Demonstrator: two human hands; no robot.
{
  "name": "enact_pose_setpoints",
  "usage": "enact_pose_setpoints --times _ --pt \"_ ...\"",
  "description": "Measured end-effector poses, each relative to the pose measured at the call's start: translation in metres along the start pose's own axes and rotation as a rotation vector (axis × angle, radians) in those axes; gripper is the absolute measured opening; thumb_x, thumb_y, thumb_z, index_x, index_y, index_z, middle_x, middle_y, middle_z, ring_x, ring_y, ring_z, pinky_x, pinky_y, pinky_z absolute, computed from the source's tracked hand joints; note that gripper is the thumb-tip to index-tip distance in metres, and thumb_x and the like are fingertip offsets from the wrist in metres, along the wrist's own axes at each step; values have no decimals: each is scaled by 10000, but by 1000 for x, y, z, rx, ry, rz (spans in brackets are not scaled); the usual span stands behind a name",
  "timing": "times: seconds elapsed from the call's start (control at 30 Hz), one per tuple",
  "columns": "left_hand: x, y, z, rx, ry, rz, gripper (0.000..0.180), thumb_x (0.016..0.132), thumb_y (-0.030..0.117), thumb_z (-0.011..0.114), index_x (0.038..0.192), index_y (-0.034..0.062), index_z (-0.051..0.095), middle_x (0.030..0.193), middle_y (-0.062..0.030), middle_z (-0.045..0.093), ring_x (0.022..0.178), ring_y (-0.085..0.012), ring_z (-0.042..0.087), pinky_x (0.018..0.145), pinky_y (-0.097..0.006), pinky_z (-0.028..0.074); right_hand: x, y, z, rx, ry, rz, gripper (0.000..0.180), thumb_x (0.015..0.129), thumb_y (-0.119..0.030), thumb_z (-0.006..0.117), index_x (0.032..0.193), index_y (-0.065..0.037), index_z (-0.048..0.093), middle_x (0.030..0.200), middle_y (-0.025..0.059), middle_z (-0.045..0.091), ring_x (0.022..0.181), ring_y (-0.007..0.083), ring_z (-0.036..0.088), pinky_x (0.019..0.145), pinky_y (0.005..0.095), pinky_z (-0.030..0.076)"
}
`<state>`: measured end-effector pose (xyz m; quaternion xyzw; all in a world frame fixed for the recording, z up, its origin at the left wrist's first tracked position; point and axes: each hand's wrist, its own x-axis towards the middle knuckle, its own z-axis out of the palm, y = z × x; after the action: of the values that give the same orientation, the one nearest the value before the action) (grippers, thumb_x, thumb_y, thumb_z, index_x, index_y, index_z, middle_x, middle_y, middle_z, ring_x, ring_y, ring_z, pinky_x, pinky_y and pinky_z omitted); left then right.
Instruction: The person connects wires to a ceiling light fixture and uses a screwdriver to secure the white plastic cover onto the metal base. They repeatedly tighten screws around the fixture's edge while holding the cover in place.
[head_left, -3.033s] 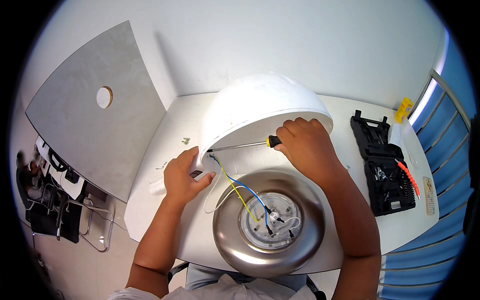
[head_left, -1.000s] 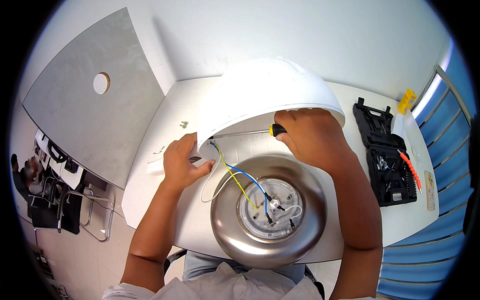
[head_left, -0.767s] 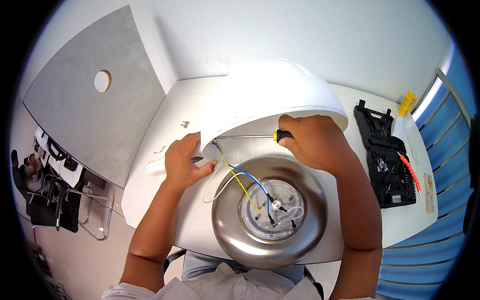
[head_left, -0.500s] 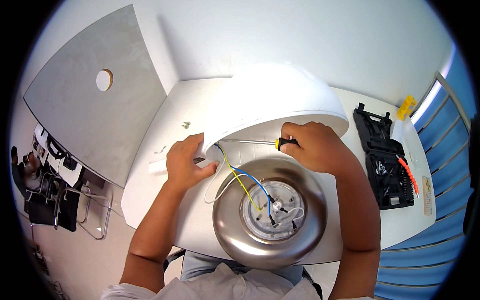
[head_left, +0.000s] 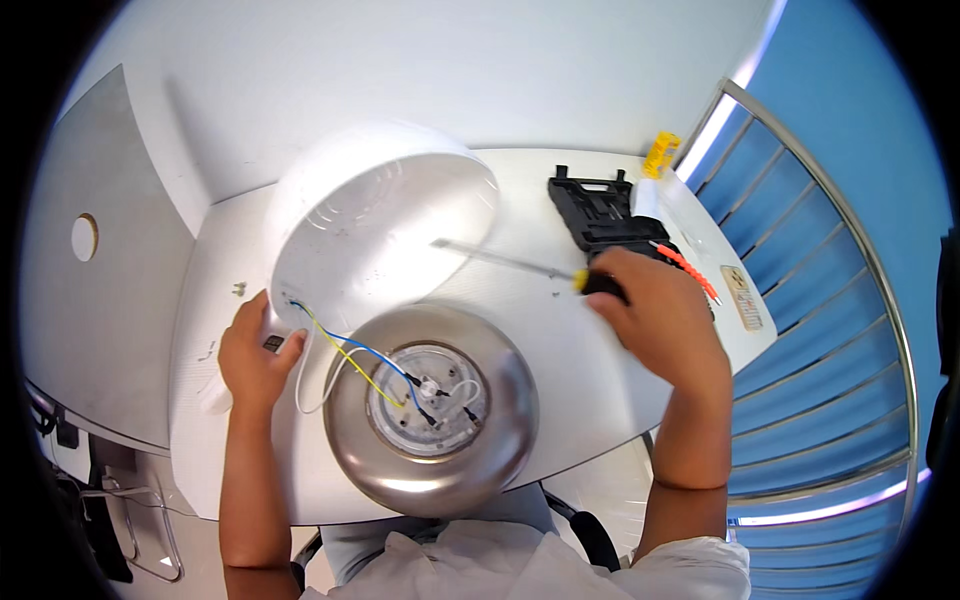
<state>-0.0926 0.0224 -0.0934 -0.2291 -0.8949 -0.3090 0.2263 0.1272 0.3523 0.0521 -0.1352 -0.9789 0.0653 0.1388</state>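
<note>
White tabletop [head_left: 560, 340] fills the view, set against a pale wall. On it lies a round brushed-metal ceiling lamp base [head_left: 430, 405], open side up, with blue and yellow wires [head_left: 345, 350] running out to a white dome shade [head_left: 385, 225] tilted just behind it. A person's left hand [head_left: 255, 350] curls closed at the shade's lower rim where the wires meet it. Their right hand [head_left: 665, 320], raised to the right, grips a screwdriver [head_left: 520, 265] with its shaft pointing left toward the shade. A black tool case [head_left: 600, 210] sits behind that hand.
</note>
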Motion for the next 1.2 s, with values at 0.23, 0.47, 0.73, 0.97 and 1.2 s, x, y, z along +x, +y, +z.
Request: enact_pose_setpoints --times 0.23,0.47,0.73,0.97,1.2 --pt "0 16 -3 -26 -3 -73 596 678 218 818 1217 80 604 1099 -119 674 983 -305 652 838 -370 508 -74 58 8 -70 12 207 380 809 -121 676 1182 -82 616 1126 144 654 1014 353 618 865 400 498" --pt "0 16 -7 -55 21 -42 569 710 214 816 1221 83 603 1118 -105 671 992 -295 652 847 -364 506 -85 54 47 -199 -56 287 355 807 -145 693 1151 -100 619 987 106 658 904 309 637 759 408 509" --pt "-1 19 -12 -48 -6 -49 505 759 222 782 1213 84 609 1127 -103 665 1015 -295 642 866 -367 499 -91 54 51 -235 -83 308 358 807 -138 696 1152 -104 608 948 95 638 888 311 632 744 422 508" --pt "1 18 -13 -94 -4 -73 477 783 226 763 1210 78 609 1134 -101 661 1012 -283 643 864 -362 498 -86 55 54 -240 -87 320 353 809 -134 694 1150 -103 604 964 96 637 897 313 631 749 426 507" --pt "-2 18 -17 -121 193 1 405 791 138 723 1172 52 618 1108 -123 646 964 -280 612 837 -368 490 -85 42 39 -97 2 225 372 787 -103 699 1150 -76 621 966 130 646 882 331 635 753 401 506"
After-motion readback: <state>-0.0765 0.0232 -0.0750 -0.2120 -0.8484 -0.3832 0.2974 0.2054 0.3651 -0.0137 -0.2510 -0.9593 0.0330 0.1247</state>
